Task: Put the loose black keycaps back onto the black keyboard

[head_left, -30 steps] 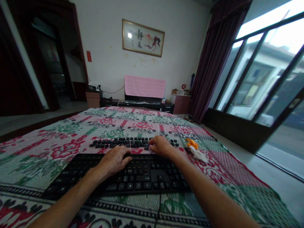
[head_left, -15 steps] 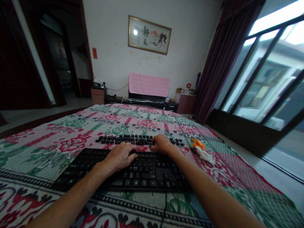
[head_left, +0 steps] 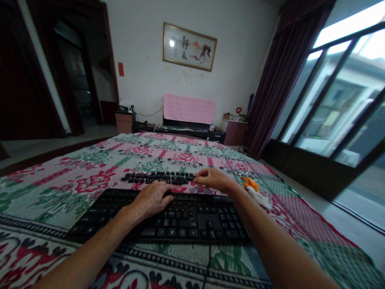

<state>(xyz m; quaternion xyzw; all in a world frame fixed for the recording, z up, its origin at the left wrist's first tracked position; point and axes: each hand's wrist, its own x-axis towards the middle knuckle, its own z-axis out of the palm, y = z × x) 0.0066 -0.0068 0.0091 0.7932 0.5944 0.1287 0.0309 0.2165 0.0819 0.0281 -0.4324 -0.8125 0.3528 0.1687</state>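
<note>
A black keyboard (head_left: 207, 218) lies on the flowered bedspread (head_left: 168, 160); part of its key field near my left hand shows bare key seats without caps. Beyond its far edge, loose black keycaps (head_left: 162, 176) stand in rows on the cloth. My left hand (head_left: 155, 196) rests on the keyboard's upper middle, palm down, thumb spread from the fingers. At the right end of the loose rows is my right hand (head_left: 212, 178), thumb and fingertips pinched together on a keycap mostly hidden by them.
An orange item (head_left: 250, 183) and a crumpled white cloth or tissue (head_left: 261, 198) lie right of my right forearm. Farther off are a low black cabinet (head_left: 216, 136) with a pink cloth (head_left: 189, 108) above it, a purple curtain (head_left: 264, 80) and windows at the right.
My right hand has shifted slightly to the right and turned, its fingertips now at the end of the keycap rows. The keyboard's right side is more exposed. My left hand stays put.
</note>
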